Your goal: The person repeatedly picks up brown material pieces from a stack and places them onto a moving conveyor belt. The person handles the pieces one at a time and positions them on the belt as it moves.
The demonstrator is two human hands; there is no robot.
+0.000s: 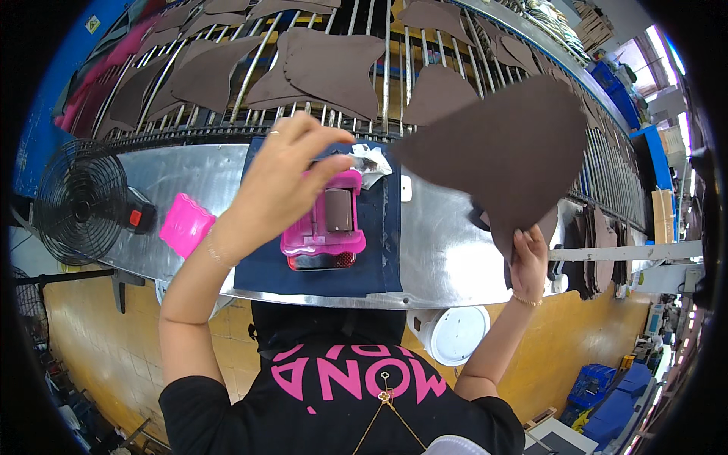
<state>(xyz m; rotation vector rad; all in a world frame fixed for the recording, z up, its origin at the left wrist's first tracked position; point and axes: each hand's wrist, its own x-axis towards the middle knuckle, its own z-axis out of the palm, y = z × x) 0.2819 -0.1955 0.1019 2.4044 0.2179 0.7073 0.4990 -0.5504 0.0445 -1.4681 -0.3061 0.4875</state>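
Observation:
My right hand grips a large dark brown cut panel by its narrow lower end, holding it up above the right side of the metal table. My left hand is raised with thumb and fingers apart and nothing between them. It hovers over the far left part of a pink roller box, which has a brown roller inside. The box sits on a dark blue mat. Just behind it lies a crumpled white cloth or tissue.
Beyond the table runs a rack of metal bars carrying several brown panels. On the left stand a black fan and a wavy-edged pink piece. More brown panels hang at right; a white bucket is below.

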